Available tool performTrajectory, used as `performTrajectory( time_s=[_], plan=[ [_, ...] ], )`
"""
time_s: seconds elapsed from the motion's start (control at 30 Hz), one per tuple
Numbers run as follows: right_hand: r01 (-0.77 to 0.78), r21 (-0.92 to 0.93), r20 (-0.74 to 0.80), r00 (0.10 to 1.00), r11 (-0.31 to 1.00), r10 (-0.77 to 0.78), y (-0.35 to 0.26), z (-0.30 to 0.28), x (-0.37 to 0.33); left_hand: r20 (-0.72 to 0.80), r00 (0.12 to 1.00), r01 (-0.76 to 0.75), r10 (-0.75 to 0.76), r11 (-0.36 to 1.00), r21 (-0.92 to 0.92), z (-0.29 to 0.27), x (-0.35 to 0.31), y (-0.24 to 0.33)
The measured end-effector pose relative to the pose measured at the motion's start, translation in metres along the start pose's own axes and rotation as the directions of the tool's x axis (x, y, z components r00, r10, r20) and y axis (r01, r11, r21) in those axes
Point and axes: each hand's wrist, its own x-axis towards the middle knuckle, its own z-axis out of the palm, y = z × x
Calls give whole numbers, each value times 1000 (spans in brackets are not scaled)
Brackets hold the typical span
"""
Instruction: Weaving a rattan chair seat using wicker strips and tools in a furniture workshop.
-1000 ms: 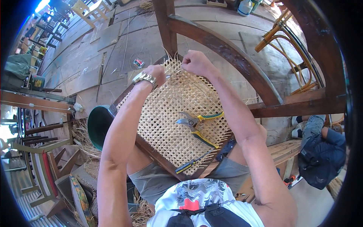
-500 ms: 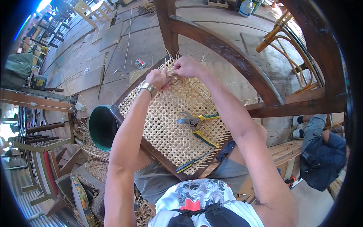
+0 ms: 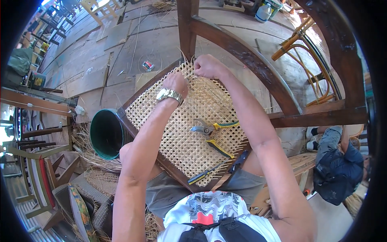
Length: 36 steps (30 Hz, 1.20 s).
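A woven cane seat (image 3: 181, 133) in a dark wooden frame lies over my lap, its pale strands crossing in an open lattice. My left hand (image 3: 176, 84), with a metal watch (image 3: 169, 95) on the wrist, is closed low over the weave near the far corner; its fingertips are hidden. Just right of that corner, my right hand (image 3: 208, 66) is closed in a fist on a cane strand. Loose strand ends (image 3: 187, 58) stick up there. Pruning shears (image 3: 213, 131) with yellow-and-black handles rest on the cane, and a screwdriver-like tool (image 3: 199, 176) lies along the near edge.
The chair's dark curved rail (image 3: 246, 56) rises at the far right. A dark green bucket (image 3: 107, 135) stands left of the seat, near cane scraps (image 3: 88, 141). Rattan furniture (image 3: 318, 68) is farther right. Another person (image 3: 338, 161) sits at the right.
My hands have moved apart: the left came nearer and turned palm down, while the right shifted right and slightly away. The seat and shears stay nearly in place.
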Motion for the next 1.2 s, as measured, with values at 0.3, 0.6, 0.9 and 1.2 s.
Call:
performTrajectory(
  time_s=[0.3, 0.6, 0.9, 1.2],
  plan=[
    [24, 49, -50, 998, 999, -22, -16, 27, -14, 350, 908, 286, -230, 951, -118, -4, 42, -30],
    [127, 252, -39, 992, 959, -121, -1, 34, -7, -97, 995, 27, 2, 953, 303, -101, -4, -104],
    [151, 731, -98, 988, 666, -116, -9, 26, 1, 28, 998, 66, -61, 974, -219, -77, 20, -68],
    [139, 134, -320, 943, 981, -90, 5, 29, -6, 231, 971, -97, 63, 986, 137, -25, 28, -53]
  ],
)
